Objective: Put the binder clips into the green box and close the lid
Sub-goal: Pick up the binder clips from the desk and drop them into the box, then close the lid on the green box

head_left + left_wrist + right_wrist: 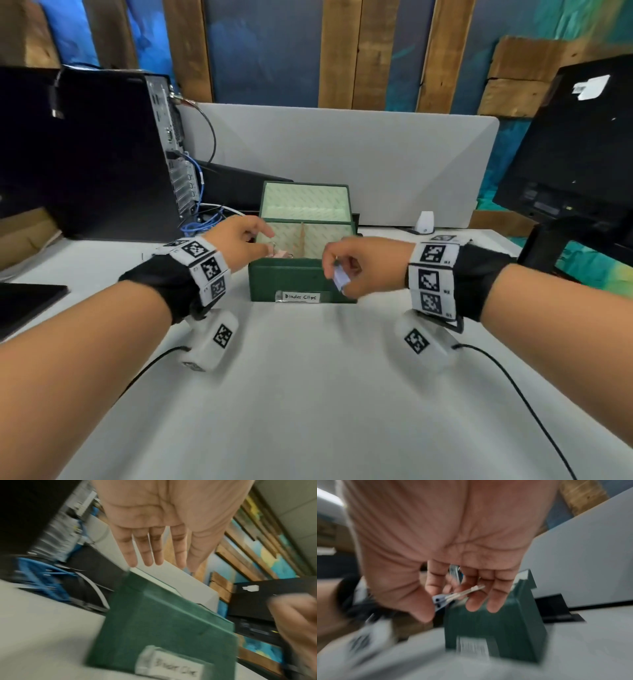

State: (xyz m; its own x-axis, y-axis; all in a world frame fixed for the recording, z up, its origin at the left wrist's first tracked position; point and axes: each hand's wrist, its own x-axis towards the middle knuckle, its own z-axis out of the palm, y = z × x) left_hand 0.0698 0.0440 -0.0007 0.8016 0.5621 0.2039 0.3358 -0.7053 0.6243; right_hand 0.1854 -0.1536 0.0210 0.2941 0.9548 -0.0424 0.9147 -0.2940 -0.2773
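Head view first: green box [303, 279] sits mid-desk [308, 394], lid [305, 200] propped open so I can drop clips in; a pink clip [281, 254] lies in its left compartment under my left hand [239, 241]. Left wrist view: fingers [148, 550] straight, holding nothing. Right wrist view: my right hand [453, 561] pinches a lilac clip [440, 599] at the box's front edge, I judge for dropping.

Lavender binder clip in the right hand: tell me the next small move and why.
Probably carry it forward over the rim and let go. The right hand pinches the lavender binder clip just in front of the green box, whose lid stands open; a pink clip already lies inside.
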